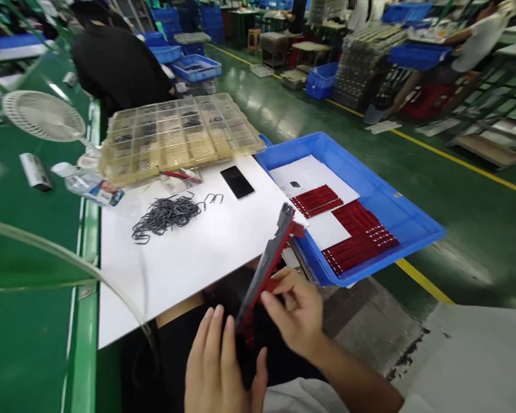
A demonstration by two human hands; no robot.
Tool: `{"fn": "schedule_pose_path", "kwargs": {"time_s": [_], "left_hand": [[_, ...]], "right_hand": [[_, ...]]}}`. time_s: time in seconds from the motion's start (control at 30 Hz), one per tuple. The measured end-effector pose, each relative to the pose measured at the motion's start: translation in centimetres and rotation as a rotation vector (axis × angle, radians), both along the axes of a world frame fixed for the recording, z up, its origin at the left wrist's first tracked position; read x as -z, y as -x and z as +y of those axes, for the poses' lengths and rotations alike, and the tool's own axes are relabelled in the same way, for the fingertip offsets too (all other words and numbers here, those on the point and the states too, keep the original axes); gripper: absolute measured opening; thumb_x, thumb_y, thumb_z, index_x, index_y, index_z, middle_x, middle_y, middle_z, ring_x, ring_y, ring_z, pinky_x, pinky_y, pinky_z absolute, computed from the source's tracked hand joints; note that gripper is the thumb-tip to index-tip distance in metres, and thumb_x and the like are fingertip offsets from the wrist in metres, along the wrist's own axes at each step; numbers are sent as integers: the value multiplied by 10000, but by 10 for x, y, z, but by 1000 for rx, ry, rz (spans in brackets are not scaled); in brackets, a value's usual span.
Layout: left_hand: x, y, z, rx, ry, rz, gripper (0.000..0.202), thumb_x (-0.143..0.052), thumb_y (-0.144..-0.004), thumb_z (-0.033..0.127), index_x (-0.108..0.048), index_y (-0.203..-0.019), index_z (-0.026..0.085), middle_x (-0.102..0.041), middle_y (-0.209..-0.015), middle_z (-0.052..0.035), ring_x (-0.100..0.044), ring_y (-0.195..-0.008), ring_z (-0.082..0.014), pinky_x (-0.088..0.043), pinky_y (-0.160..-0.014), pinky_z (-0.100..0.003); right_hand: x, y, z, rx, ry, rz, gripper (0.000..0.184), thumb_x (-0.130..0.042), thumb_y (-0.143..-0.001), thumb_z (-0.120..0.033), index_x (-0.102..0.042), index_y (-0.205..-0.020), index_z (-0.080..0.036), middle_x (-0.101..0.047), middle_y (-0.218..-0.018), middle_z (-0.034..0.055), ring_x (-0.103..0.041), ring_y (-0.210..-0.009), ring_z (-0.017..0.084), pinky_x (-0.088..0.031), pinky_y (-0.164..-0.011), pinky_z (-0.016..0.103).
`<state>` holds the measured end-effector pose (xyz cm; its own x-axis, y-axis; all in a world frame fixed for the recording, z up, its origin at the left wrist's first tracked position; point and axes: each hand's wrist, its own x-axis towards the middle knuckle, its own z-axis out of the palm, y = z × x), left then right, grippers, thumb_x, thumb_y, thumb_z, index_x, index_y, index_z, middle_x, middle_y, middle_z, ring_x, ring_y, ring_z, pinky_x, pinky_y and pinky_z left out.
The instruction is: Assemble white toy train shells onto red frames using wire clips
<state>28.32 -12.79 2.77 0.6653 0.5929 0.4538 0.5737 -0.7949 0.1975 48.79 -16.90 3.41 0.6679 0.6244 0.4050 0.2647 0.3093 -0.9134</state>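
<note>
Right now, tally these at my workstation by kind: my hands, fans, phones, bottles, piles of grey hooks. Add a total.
Hands: 2 (left hand, right hand)
Fan: 1
Phone: 1
Bottle: 1
Pile of grey hooks: 1
Total: 6

Over there the one camera sits on the person's head, looking forward and down from close above the left hand (221, 367) and the right hand (296, 312), its wide view running past the white tabletop (189, 258) and out over the green floor (468, 229).
</note>
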Motion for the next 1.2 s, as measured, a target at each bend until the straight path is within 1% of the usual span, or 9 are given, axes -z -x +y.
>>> {"fn": "schedule_pose_path", "kwargs": {"time_s": [0.07, 0.13, 0.23, 0.33, 0.47, 0.63, 0.73, 1.03, 1.2], "left_hand": [[5, -16, -5, -38, -29, 30, 996, -647, -1095, 332, -36, -1865, 169, -618, -1597, -318, -668, -1430, -510, -676, -1042, -709], [10, -18, -2, -107, -16, 77, 948, -594, -1120, 310, -24, -1855, 126, -690, -1485, -319, -757, -1286, -471, -702, -956, -624], [17, 0, 18, -159, 46, 123, 775, -515, -1153, 281, -141, -1813, 120, -769, -1297, -250, -838, -994, -361, -689, -722, -434], [15, 20, 52, -66, 150, 251, 565, -479, -1188, 341, -317, -1710, 199, -809, -1240, -159, -853, -886, -298, -634, -623, -344], [-3, 17, 110, 75, 251, 456, 349, -485, -1200, 419, -526, -1495, 237, -813, -1226, -131, -838, -1011, -316, -638, -750, -368], [-15, -10, 172, 103, 259, 523, 230, -473, -1192, 389, -612, -1302, 242, -756, -1166, -106, -781, -1042, -309, -603, -789, -378], [-13, -23, 192, 154, 226, 575, 230, -469, -1193, 398, -627, -1216, 233, -737, -1150, -105, -754, -984, -299, -564, -749, -378], [-1, -40, 211, 191, 121, 606, 284, -473, -1188, 340, -672, -1312, 179, -731, -1204, -167, -680, -1122, -357, -550, -940, -458], [7, -36, 217, 155, 68, 563, 317, -483, -1170, 316, -698, -1331, 148, -711, -1231, -203, -670, -1125, -381, -552, -915, -474]], "right_hand": [[14, 40, 11, -120, -21, 231, 257, -756, -1078, -368, -626, -894, -245, -719, -911, 18, -715, -770, 155, -597, -667, 274], [21, 62, 15, -210, 7, 346, 256, -758, -1076, -366, -627, -895, -242, -715, -903, 7, -721, -740, 141, -615, -649, 250], [18, 67, 13, -275, 38, 201, 49, -723, -1076, -263, -713, -1031, -247, -766, -997, 24, -762, -797, 148, -647, -696, 254], [18, 55, 5, -279, -20, -67, 253, -684, -1056, -180, -710, -1294, -260, -792, -1191, 78, -783, -868, 172, -681, -768, 310], [51, 29, -10, -223, -14, -351, 188, -645, -1039, -132, -663, -1178, -258, -770, -977, 41, -758, -830, 192, -649, -725, 317], [124, 5, -40, -385, 368, -622, 149, -562, -1082, -145, -668, -1016, -227, -772, -935, 44, -744, -795, 186, -602, -716, 298], [153, 1, -57, -446, 436, -660, 186, -565, -1049, -106, -710, -1012, -218, -814, -975, 55, -782, -851, 211, -623, -783, 323], [175, -3, -48, -552, 609, -638, 161, -668, -1016, -88, -751, -1046, -222, -833, -1040, 33, -791, -920, 209, -599, -864, 313], [179, -6, -41, -601, 655, -639, 149, -682, -1002, -103, -766, -1017, -226, -841, -1018, 26, -794, -908, 209, -581, -857, 311]]}}
